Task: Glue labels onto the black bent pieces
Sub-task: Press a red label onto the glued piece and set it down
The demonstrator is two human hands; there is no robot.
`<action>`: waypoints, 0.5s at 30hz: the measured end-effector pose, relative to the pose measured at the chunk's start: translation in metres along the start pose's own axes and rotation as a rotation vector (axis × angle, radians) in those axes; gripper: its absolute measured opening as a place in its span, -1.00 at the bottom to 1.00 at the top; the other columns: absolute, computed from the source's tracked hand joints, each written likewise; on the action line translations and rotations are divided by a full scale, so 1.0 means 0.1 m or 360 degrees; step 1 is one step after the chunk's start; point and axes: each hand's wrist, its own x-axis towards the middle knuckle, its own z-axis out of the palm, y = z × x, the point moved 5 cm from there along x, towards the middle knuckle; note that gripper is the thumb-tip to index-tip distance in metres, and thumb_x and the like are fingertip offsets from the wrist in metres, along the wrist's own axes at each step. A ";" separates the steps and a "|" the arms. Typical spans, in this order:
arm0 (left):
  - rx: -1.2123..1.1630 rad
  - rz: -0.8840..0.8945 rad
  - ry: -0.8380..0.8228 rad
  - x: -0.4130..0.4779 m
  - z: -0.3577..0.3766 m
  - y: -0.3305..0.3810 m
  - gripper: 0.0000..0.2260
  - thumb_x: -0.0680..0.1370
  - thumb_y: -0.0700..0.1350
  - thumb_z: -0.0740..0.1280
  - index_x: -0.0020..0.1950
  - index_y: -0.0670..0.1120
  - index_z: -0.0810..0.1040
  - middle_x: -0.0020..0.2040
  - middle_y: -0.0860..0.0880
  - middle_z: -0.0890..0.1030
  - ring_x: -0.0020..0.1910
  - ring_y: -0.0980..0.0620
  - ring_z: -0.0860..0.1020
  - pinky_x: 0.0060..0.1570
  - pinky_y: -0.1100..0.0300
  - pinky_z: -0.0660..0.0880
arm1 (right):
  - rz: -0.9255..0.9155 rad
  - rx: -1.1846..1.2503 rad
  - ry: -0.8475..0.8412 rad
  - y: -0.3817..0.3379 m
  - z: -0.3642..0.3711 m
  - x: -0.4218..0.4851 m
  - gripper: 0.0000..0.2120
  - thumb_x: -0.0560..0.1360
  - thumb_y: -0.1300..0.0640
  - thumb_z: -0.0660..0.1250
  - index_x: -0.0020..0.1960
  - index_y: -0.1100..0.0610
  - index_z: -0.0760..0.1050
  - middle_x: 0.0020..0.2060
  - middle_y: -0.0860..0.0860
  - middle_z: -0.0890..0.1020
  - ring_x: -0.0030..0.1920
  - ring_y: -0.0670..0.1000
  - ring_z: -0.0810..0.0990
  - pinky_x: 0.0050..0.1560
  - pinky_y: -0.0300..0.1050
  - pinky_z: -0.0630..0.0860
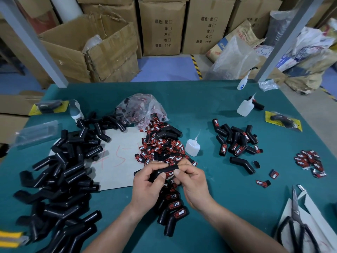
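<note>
1. On the left side of the green table (228, 207) lies a big pile of plain black bent pieces (60, 179). Part of the pile lies on a grey sheet (118, 161) with red writing.
2. Far in the middle is a clear plastic bag (140, 108). A heap of red-and-black labels (160, 148) spreads from it toward the near side.
3. In the near middle, the left hand (147, 187) grasps the held bent piece (160, 171). Its fingers are curled around the left end and the thumb lies on top.
4. The right hand (193, 183) grips the right end of the same piece. Its thumb presses on a label (171, 174) with the word TAPER. The other fingers are behind the piece and probably support it, but I cannot see this well.
5. Just under the hands, nearer, lies a small group of labelled pieces (173, 210).
6. Right of the label heap, a white glue bottle (193, 146) stands upright, apart from both hands.
7. Further right lies a second group of pieces (237, 141), several with labels. A second bottle (245, 107) stands far behind them.
8. Near the right edge are a small label heap (310, 161) and black scissors (297, 221) on white paper.
</note>
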 end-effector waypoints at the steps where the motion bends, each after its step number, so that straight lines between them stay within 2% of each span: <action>1: -0.0005 -0.0020 -0.0002 -0.01 0.01 -0.01 -0.83 0.49 -0.06 0.35 0.04 0.00 0.65 0.01 0.12 0.70 -0.06 0.12 0.64 -0.01 0.18 0.56 | -0.0004 -0.0002 0.0024 0.01 -0.01 0.00 -0.79 0.39 0.11 0.47 -0.30 0.25 0.59 -0.28 -0.02 0.47 -0.29 0.03 0.39 -0.24 -0.05 0.32; 4: -0.0019 -0.0081 0.0006 -0.02 0.03 -0.06 -0.82 0.48 -0.05 0.35 0.05 0.00 0.66 0.01 0.07 0.71 -0.09 0.11 0.63 -0.03 0.11 0.55 | -0.0018 -0.0015 0.0053 0.01 -0.03 -0.01 -0.86 0.37 0.10 0.48 -0.33 0.13 0.61 -0.30 -0.06 0.47 -0.28 -0.03 0.38 -0.22 -0.12 0.33; 8: -0.0022 -0.0104 -0.0004 -0.03 0.04 -0.07 -0.81 0.48 -0.05 0.35 0.04 -0.01 0.66 0.03 0.05 0.71 -0.07 0.09 0.64 -0.02 0.05 0.55 | -0.0036 -0.0013 0.0059 0.00 -0.03 -0.01 -0.86 0.34 0.11 0.48 -0.37 0.10 0.59 -0.32 -0.06 0.46 -0.29 -0.06 0.39 -0.22 -0.19 0.34; 15: -0.0004 -0.0063 -0.0022 -0.04 0.06 -0.03 -0.82 0.47 -0.06 0.34 0.03 0.00 0.65 0.03 0.16 0.70 0.03 0.15 0.65 0.08 0.27 0.54 | -0.0082 0.0003 0.0083 -0.05 -0.02 -0.02 -0.82 0.31 0.14 0.47 -0.40 0.13 0.52 -0.34 -0.02 0.43 -0.28 -0.02 0.36 -0.20 -0.13 0.31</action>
